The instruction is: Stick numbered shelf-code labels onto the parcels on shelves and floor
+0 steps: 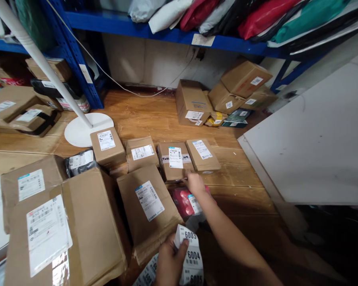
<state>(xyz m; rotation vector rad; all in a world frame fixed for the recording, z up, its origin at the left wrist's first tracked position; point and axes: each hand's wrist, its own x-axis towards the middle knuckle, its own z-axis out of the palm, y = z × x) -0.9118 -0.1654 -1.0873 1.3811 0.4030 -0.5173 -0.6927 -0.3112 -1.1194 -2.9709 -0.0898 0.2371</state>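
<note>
My left hand pinches a strip of white number labels between thumb and fingers; 6003, 6004 and 6005 are readable, and more of the strip hangs below. My right hand reaches forward to the near right edge of a taped cardboard box with a shipping label. Its fingers are closed together there; what they hold, if anything, is too small to make out. Under the right wrist lies a red package in clear wrap. To the right of the taped box stands another labelled box.
A larger labelled carton and a big taped carton stand at the left. Behind them are a small box and a white stand base. Blue shelving holds bagged parcels above; a white panel slants at right.
</note>
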